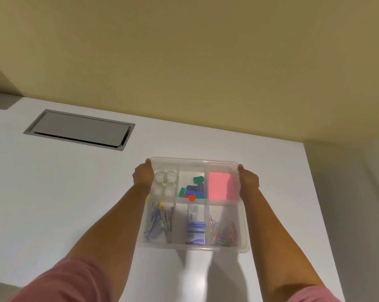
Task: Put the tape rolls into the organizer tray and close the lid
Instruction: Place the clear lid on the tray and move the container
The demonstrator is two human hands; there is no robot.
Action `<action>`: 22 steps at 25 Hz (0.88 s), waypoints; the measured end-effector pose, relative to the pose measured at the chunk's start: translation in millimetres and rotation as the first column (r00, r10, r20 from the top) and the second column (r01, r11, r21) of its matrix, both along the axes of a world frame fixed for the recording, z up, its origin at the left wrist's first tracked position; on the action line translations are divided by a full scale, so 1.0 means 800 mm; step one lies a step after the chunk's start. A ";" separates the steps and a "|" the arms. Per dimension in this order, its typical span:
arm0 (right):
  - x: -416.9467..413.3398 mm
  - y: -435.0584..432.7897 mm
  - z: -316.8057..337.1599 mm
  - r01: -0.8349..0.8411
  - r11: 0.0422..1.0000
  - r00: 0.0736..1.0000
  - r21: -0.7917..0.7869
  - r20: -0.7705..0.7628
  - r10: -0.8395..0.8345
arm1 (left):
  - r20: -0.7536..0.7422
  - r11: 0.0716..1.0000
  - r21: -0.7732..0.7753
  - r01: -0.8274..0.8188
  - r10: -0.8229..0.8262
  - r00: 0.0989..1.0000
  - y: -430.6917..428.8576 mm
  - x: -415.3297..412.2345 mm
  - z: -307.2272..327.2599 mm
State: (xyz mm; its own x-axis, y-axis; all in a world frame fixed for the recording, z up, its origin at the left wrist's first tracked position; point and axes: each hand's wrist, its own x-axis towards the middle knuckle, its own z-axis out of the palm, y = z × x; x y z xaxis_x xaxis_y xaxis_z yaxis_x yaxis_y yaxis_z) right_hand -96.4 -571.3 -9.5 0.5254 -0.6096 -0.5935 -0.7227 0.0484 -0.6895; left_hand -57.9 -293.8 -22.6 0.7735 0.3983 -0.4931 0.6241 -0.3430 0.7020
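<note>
A clear plastic organizer tray point(245, 227) with six compartments sits on the white table, and a translucent lid point(192, 161) lies over it. Clear tape rolls point(165, 180) lie in the far-left compartment, seen through the lid. My left hand point(143, 175) grips the lid's far-left corner and my right hand point(247, 178) grips its far-right corner. Other compartments hold coloured clips, pink notes, staples and paper clips.
A grey cable hatch point(79, 130) is set into the white table point(53, 203) at the back left. The table's right edge runs close to the tray. A beige wall stands behind.
</note>
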 end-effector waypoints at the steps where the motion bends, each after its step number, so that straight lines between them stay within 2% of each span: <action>1: 0.008 -0.003 -0.005 0.041 0.998 0.999 0.037 -0.008 -0.041 | -0.024 0.996 -0.065 -0.061 0.059 0.998 0.001 0.011 -0.002; 4: 0.020 -0.008 -0.015 0.169 0.971 0.985 0.171 -0.005 -0.171 | -0.070 0.961 -0.217 -0.170 0.159 0.985 0.003 0.030 -0.010; 7: 0.026 -0.006 -0.020 0.227 0.945 0.973 0.234 -0.009 -0.232 | -0.071 0.957 -0.231 -0.177 0.165 0.984 0.003 0.035 -0.017; 12: 0.024 0.002 -0.020 0.208 0.970 0.978 0.123 0.010 -0.211 | -0.061 0.989 -0.038 -0.140 0.137 0.989 -0.003 0.036 -0.018; 18: 0.016 0.008 -0.004 0.136 0.987 0.987 0.087 0.068 -0.142 | -0.037 1.000 -0.006 -0.030 0.030 0.999 -0.005 0.034 -0.011; 22: 0.004 0.005 0.005 -0.024 1.000 0.996 -0.016 0.091 0.025 | 0.001 0.993 0.042 0.110 -0.110 0.994 -0.008 0.023 0.005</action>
